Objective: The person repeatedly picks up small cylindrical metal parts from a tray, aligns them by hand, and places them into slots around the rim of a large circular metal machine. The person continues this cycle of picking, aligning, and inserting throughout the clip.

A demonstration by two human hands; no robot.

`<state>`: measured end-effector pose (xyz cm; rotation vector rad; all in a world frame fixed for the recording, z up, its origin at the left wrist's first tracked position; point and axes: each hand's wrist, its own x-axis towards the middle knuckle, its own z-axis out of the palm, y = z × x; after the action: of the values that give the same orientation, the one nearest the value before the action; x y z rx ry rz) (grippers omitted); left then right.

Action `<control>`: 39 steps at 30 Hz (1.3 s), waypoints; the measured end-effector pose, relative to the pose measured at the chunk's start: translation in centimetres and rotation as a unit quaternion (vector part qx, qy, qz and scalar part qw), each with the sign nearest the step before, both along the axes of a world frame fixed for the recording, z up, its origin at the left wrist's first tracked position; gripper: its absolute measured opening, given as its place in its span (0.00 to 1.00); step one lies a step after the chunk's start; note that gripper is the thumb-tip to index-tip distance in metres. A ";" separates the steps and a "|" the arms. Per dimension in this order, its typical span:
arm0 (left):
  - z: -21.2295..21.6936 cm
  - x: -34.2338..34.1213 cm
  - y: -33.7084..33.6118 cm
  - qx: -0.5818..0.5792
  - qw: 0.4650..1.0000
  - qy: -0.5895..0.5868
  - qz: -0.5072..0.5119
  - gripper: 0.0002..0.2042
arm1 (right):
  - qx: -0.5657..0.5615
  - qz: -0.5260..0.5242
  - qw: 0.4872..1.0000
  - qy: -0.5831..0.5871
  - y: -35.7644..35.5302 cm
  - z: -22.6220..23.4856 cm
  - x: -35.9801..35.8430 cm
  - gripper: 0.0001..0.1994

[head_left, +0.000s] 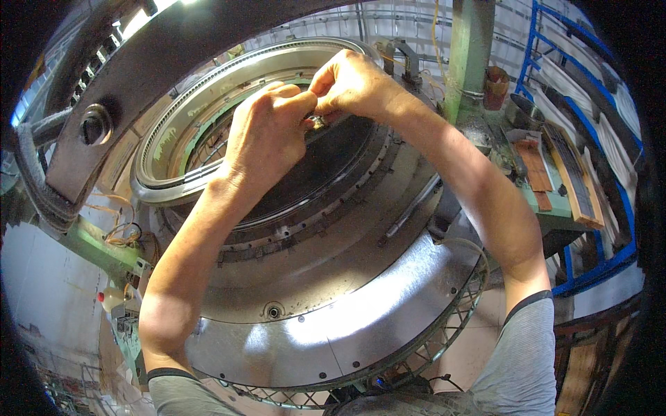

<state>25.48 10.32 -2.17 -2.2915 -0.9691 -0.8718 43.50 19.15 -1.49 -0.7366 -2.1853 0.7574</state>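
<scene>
My left hand [267, 132] and my right hand [355, 84] meet over the opening of a large round machine [312, 270]. Fingers of both hands are closed in a pinch, fingertips against each other. Something small and shiny [318, 122] shows just under the fingertips, too little of it to name. What the left fingers pinch is hidden behind the hand; the right fingertips cover theirs as well. Behind the hands rises the machine's toothed metal ring [151, 156], tilted, with a dark hollow [305, 170] inside it.
A thick dark beam [163, 59] crosses the upper left. A smooth metal rim plate [291, 347] curves in front of me. To the right, a green bench [517, 156] carries a metal pot [524, 111] and brown strips [533, 166], beside a blue rack [579, 111].
</scene>
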 end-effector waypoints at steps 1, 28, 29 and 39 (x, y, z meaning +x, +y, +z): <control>0.0 0.0 0.0 -0.001 1.000 -0.003 0.001 0.06 | 0.013 -0.010 1.000 -0.006 -0.2 0.0 0.1 0.09; 1.9 0.3 -0.8 -0.223 0.929 -0.295 -0.021 0.21 | 0.057 -0.089 0.961 0.254 -3.7 -0.4 -0.4 0.09; 2.3 0.1 -1.0 -0.296 0.875 -0.373 -0.089 0.25 | 0.096 -0.059 0.960 0.254 -4.2 -0.2 -0.2 0.07; -2.0 -3.7 -12.1 -0.340 0.865 -0.359 -0.089 0.14 | 0.365 0.018 0.926 0.097 -6.0 -2.8 -2.0 0.22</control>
<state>21.75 -1.76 -4.16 -2.6936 -1.5940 -1.7746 41.50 13.10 -4.29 -0.2218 -2.0733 -0.0078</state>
